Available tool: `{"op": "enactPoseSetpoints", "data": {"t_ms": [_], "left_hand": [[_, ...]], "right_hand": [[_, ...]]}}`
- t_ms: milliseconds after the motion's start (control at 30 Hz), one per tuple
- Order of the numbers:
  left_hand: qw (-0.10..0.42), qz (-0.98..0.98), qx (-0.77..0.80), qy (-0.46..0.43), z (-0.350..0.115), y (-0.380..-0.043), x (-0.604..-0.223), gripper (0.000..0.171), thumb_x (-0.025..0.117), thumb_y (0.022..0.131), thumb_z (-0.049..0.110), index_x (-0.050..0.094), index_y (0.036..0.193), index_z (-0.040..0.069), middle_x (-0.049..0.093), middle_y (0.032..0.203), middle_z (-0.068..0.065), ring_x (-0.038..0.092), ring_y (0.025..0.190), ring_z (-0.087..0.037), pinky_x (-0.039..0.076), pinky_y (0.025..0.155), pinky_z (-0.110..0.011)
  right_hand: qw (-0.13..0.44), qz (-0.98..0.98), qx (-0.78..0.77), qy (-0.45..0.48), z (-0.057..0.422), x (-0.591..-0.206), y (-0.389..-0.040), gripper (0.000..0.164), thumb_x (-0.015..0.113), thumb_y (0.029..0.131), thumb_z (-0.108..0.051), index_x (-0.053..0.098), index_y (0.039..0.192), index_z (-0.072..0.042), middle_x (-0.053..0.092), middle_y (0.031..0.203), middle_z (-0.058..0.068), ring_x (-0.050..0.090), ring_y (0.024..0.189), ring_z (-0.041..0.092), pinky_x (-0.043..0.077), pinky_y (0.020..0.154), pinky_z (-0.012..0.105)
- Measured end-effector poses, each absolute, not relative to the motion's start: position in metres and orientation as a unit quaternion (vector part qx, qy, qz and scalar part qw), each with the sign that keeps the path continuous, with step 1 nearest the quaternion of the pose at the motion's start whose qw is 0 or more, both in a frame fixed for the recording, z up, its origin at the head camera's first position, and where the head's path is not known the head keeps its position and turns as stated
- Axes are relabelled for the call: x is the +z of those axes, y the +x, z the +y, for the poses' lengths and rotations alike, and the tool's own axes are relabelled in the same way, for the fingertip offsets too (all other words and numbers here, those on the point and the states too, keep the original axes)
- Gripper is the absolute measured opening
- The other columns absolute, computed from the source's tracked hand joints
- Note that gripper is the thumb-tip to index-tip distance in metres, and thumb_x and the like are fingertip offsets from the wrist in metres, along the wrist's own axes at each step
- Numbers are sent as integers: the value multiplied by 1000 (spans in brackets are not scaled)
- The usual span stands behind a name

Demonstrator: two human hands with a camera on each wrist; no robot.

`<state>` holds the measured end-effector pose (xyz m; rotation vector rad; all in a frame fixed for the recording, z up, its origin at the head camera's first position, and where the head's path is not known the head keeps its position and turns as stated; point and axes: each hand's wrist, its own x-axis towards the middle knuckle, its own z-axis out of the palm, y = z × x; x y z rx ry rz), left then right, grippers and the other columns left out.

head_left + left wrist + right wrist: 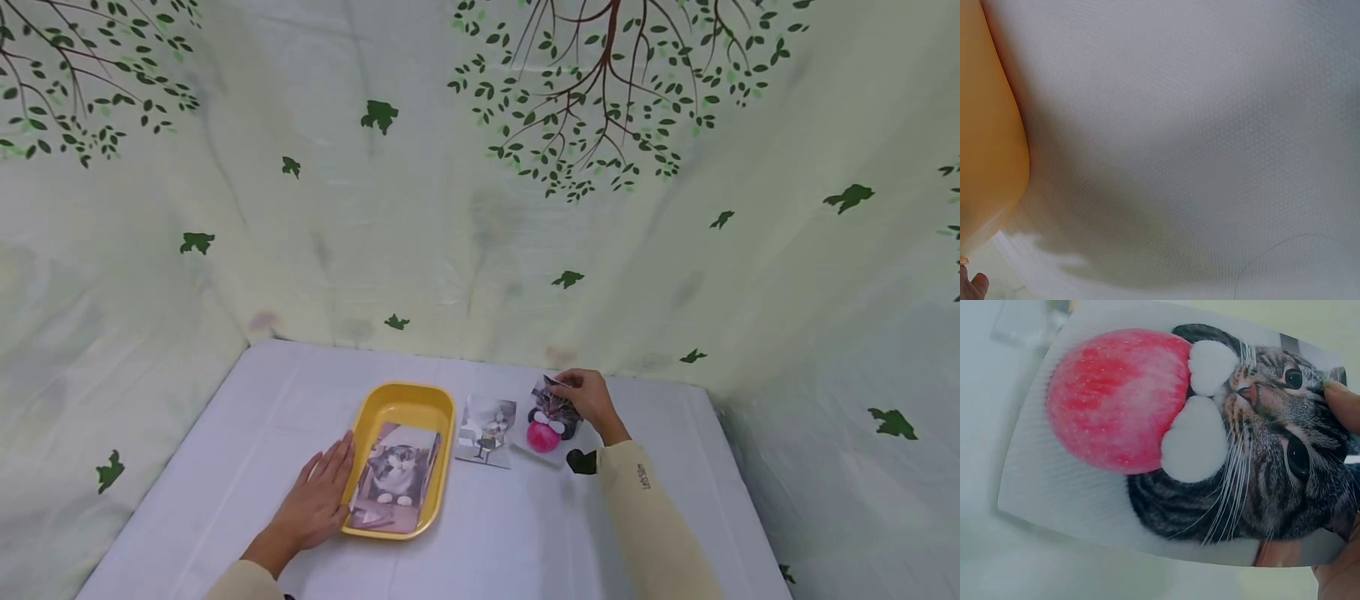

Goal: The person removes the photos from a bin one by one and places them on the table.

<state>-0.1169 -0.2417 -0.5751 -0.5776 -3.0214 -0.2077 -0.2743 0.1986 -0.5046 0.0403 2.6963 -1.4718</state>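
At lower right of centre, the right hand [590,398] pinches the cat-and-apple photo [549,427] by its top edge. Probably light and easily creased, it suits edge holds. The left hand [315,493], straight-fingered, touches the yellow tray [405,404].

Glossy tabby-and-apple photo [1175,447], slightly bowed, right of a round-cornered yellow tray [405,405].

Tabby cat photo [1182,453], pinched at one edge by one of the hands [1341,570], pink-red apple [1116,400] beside white paws [1196,440]
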Motion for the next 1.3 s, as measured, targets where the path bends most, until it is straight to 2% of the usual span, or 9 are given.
{"op": "enactPoseSetpoints", "data": {"t_ms": [100, 233, 467, 600, 700, 967, 1067, 1300], "left_hand": [[34, -979, -72, -188, -242, -116, -574, 79, 58, 83, 26, 26, 147, -7, 19, 157, -17, 24, 140, -35, 21, 111, -55], [37, -979, -71, -188, -242, -116, -574, 81, 58, 83, 27, 23, 148, -6, 20, 157, -18, 24, 140, -36, 21, 111, -54], [54, -978, -67, -191, -243, -116, -577, 83, 60, 82, 27, 22, 149, -5, 18, 158, -15, 25, 139, -34, 23, 110, -54], [45, -979, -70, -186, -242, -116, -575, 83, 60, 82, 27, 23, 148, -5, 17, 158, -14, 25, 139, -34, 22, 110, -54], [25, -981, -70, -178, -240, -116, -573, 81, 59, 82, 27, 24, 148, -5, 16, 158, -15, 23, 140, -34, 20, 112, -53], [0, -983, -70, -169, -238, -117, -568, 79, 58, 83, 25, 26, 147, -7, 18, 157, -18, 23, 142, -35, 17, 113, -53], [-4, -984, -65, -168, -238, -117, -568, 79, 57, 83, 26, 24, 148, -6, 16, 158, -17, 21, 143, -34, 16, 114, -52], [53, -979, -72, -185, -241, -115, -575, 82, 59, 79, 23, 24, 148, -4, 23, 156, -16, 25, 140, -32, 20, 112, -48]], "right_hand": [[58, 886, -461, 8, 204, -516, -274, 17, 73, 84, -12, 71, 96, 0, 68, 88, 9, 54, 81, 22, 46, 73, 33], [87, 894, -439, 10, 209, -531, -276, 17, 73, 85, -14, 72, 97, -2, 68, 92, 8, 55, 85, 22, 48, 78, 37], [99, 904, -416, 7, 208, -558, -282, 15, 73, 85, -15, 72, 95, -4, 70, 94, 8, 61, 87, 22, 49, 84, 44], [83, 915, -394, 7, 202, -566, -283, 15, 73, 84, -16, 72, 95, -5, 71, 95, 8, 62, 94, 27, 35, 98, 57], [70, 925, -374, 6, 198, -569, -283, 16, 73, 85, -18, 72, 95, -6, 72, 95, 9, 61, 99, 31, 23, 102, 64], [59, 939, -340, 11, 189, -574, -285, 17, 73, 85, -19, 72, 98, -8, 71, 97, 10, 61, 98, 31, 25, 99, 62], [51, 943, -330, 5, 187, -574, -287, 18, 71, 86, -18, 71, 101, -8, 70, 100, 11, 60, 100, 31, 24, 99, 64], [43, 945, -325, 7, 184, -574, -289, 20, 67, 89, -18, 69, 107, -8, 67, 108, 11, 56, 110, 32, 25, 99, 62]]}}
